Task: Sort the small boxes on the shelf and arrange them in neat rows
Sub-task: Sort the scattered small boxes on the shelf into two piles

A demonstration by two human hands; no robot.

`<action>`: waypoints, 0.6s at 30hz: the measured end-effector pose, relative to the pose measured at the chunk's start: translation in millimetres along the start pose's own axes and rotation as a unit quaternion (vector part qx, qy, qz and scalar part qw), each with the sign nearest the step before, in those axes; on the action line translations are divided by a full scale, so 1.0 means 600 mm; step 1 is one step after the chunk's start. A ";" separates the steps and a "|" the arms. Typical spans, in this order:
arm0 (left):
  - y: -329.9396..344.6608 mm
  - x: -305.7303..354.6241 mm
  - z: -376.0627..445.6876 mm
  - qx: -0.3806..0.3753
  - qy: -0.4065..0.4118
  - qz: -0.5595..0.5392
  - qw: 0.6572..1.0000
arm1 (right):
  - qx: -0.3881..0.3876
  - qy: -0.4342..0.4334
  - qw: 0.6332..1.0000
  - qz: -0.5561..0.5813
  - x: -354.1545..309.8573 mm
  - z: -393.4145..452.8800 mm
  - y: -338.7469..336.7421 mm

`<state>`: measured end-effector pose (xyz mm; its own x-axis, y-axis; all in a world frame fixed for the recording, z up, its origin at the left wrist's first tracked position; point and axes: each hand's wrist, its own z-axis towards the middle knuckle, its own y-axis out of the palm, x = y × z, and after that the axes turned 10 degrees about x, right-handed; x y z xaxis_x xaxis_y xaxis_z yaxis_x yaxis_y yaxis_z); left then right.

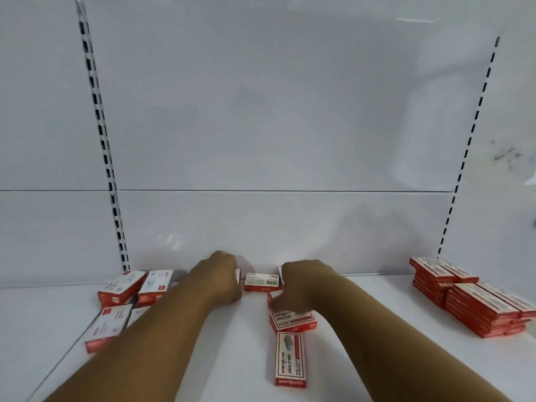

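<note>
The white shelf (pixel 203 358) runs the full width of the view, backed by a white panel (pixel 261 126) with two slotted uprights (pixel 101 134). At the far right stands a stacked block of red-and-white boxes (pixel 478 303), several layers high and squared up; this portion appears finished. At the left a loose cluster of boxes (pixel 127 300) lies at mixed angles, some tilted against each other, and remains to be sorted. In the centre, three boxes are unaligned: one box at the back wall (pixel 262 281) showing a barcode face, one crosswise box (pixel 293 320), and one lengthwise box (pixel 291 359) nearest the viewer. By this evidence the task is judged roughly half complete.

The boxes are small flat cartons, red-edged with white printed faces, resembling staple packs.

The left hand (pixel 220 281) is curled, with a white box edge (pixel 237 276) showing at its fingers; whether it grips that box cannot be confirmed. The right hand (pixel 298 285) reaches among the centre boxes, fingers bent downward; motion blur leaves its grip undetermined.
</note>
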<state>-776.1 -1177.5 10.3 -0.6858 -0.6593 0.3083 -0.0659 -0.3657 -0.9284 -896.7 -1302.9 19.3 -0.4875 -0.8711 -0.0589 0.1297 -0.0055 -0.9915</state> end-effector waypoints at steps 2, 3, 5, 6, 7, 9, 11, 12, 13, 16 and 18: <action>0.005 0.012 -0.009 0.034 -0.001 0.016 0.999 | 0.021 0.002 1.000 0.020 0.007 0.001 0.009; 0.008 0.018 -0.015 0.053 -0.005 0.022 0.998 | 0.036 0.005 0.999 0.039 0.010 -0.001 0.016; 0.018 0.017 -0.016 0.098 -0.027 0.003 0.995 | 0.058 0.033 0.988 0.141 0.019 -0.009 0.025; 0.022 0.011 -0.014 0.121 -0.051 -0.025 0.991 | 0.058 0.054 0.970 0.229 0.024 -0.012 0.026; 0.021 0.006 -0.012 0.144 -0.083 -0.048 0.985 | 0.057 0.076 0.941 0.324 0.030 -0.014 0.024; 0.018 -0.007 -0.005 0.183 -0.130 -0.081 0.971 | 0.068 0.109 0.851 0.509 0.046 -0.011 0.012; 0.014 -0.013 -0.005 0.227 -0.169 -0.156 0.946 | 0.040 0.157 0.673 0.721 0.062 -0.001 0.000; 0.011 -0.009 -0.007 0.248 -0.196 -0.236 0.919 | -0.003 0.176 0.550 0.816 0.067 0.000 -0.005; 0.008 0.000 -0.010 0.251 -0.232 -0.341 0.876 | -0.039 0.181 0.448 0.875 0.072 0.000 -0.009; -0.002 0.022 -0.020 0.170 -0.293 -0.584 0.738 | -0.083 0.183 0.383 0.902 0.071 -0.004 -0.008; -0.002 0.028 -0.023 0.100 -0.262 -0.658 0.699 | -0.068 0.209 0.402 0.889 0.065 -0.004 0.000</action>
<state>-797.5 -1178.9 13.5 0.2360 0.2032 0.9503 -0.2513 -0.9319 0.2616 -917.7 -1335.5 16.7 0.1652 0.7193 -0.6747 0.5597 0.4950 0.6647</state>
